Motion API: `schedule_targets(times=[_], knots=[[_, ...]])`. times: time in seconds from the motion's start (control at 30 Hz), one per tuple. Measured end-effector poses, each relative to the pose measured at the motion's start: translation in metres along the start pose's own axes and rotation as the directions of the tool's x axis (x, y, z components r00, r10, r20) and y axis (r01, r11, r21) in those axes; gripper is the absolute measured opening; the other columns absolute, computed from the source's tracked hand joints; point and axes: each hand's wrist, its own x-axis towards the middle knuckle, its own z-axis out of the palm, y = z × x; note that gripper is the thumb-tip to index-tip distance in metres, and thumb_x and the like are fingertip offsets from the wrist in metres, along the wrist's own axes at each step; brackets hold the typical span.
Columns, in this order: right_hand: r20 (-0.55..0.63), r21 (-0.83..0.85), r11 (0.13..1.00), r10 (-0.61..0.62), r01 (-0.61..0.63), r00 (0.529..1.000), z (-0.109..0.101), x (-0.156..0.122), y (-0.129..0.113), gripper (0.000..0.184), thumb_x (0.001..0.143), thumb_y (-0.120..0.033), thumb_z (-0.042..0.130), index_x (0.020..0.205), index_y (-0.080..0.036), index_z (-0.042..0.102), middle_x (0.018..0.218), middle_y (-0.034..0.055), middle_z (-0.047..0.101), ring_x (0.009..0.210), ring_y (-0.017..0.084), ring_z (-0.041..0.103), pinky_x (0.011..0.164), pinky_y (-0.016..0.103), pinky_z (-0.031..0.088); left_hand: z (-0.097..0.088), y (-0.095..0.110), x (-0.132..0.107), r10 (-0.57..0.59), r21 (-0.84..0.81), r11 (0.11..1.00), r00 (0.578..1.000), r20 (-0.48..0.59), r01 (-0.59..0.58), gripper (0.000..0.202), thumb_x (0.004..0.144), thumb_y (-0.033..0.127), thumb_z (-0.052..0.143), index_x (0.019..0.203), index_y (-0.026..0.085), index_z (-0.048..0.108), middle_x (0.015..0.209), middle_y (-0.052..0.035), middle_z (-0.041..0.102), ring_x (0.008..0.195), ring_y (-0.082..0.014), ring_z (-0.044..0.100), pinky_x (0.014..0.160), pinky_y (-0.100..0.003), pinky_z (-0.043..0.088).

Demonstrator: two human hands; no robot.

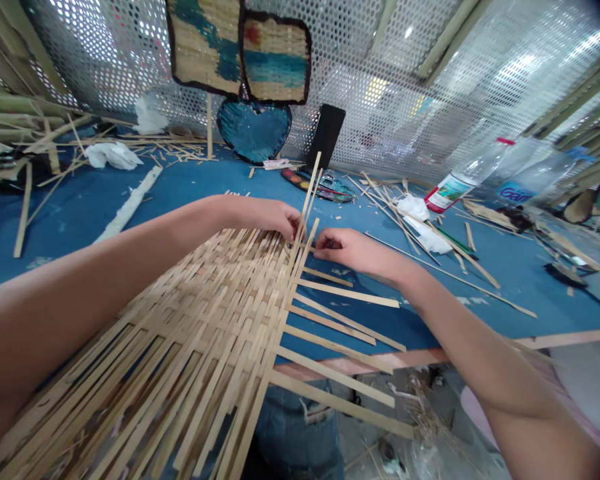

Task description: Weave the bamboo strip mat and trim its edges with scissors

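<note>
A half-woven mat of pale bamboo strips lies across the blue table and runs past its front edge toward me. Loose crosswise strip ends stick out from its right side, and two long strips stand past its far corner. My left hand reaches over the mat to this corner, its fingers curled and closed on the bamboo strips there. Just right of the mat's edge, my right hand pinches the end of a crosswise strip between thumb and fingers. The fingertips of the left hand are partly hidden behind the upright strips.
Behind the hands are a paint palette, a black phone-like slab and a blue heart-shaped piece. Bottles, crumpled tissue and loose strips lie to the right. More scraps and tissue are at left.
</note>
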Motion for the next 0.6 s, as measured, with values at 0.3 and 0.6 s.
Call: schedule_targets(times=[0.3,0.6], knots=[[0.01,-0.062,0.998,0.017,-0.017,1.0,-0.003,-0.014,-0.008,0.026,0.094,-0.043,0.062,0.091,-0.018,0.066,0.081,0.0025,0.067,0.07,0.015,0.055,0.065,0.028,0.04,-0.003,0.007,-0.001,0.052,0.088,0.995,0.998,0.027,-0.054,0.04,0.073,0.017,0.064,0.113,0.015,0.068,0.094,-0.0016,0.07,0.084,-0.017,0.06,0.072,-0.025,0.041],[0.085,0.17,0.981,0.085,-0.098,0.993,-0.009,-0.014,0.0,0.016,0.089,-0.035,0.063,0.085,-0.02,0.062,0.068,0.0,0.062,0.064,0.016,0.054,0.064,0.029,0.042,-0.011,0.014,-0.004,0.083,0.18,0.98,0.996,0.012,-0.084,0.044,0.078,0.024,0.065,0.121,0.014,0.068,0.089,-0.0016,0.07,0.082,-0.018,0.062,0.071,-0.026,0.041]])
